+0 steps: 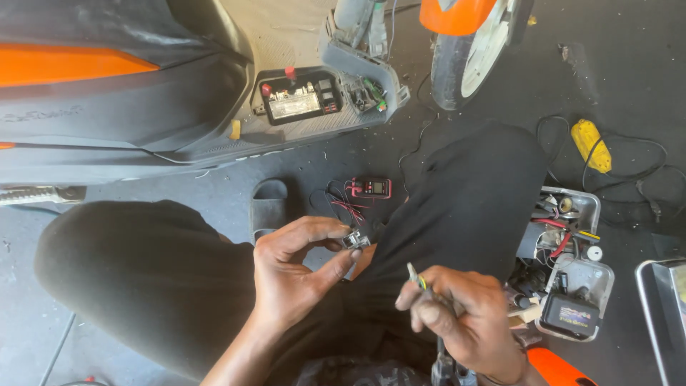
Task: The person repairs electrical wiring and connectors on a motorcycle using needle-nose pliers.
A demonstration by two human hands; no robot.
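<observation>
The left hand (293, 271) pinches a small metal connector part (355, 240) between thumb and forefinger; the fingers are clamped on it. The part sits just below the red multimeter (371, 188), which lies on the floor (643, 64) with its red and black leads trailing toward the part.

The right hand (464, 318), lower right of the multimeter, is closed around a thin tool with a yellow-green tip (415, 275); the fingers are clamped on its shaft, and the tip points up toward the connector part without touching it.

Above and left of the multimeter, the scooter floorboard compartment (321, 96) stands open, exposing a battery (294, 102) with red terminal caps. A grey slipper (269, 207) lies just left of the multimeter. Well to the right of it, an open parts tray (572, 264) holds wires and small components. A yellow plug (592, 145) with black cable lies upper right of the multimeter, and a scooter wheel (468, 50) stands above it.
</observation>
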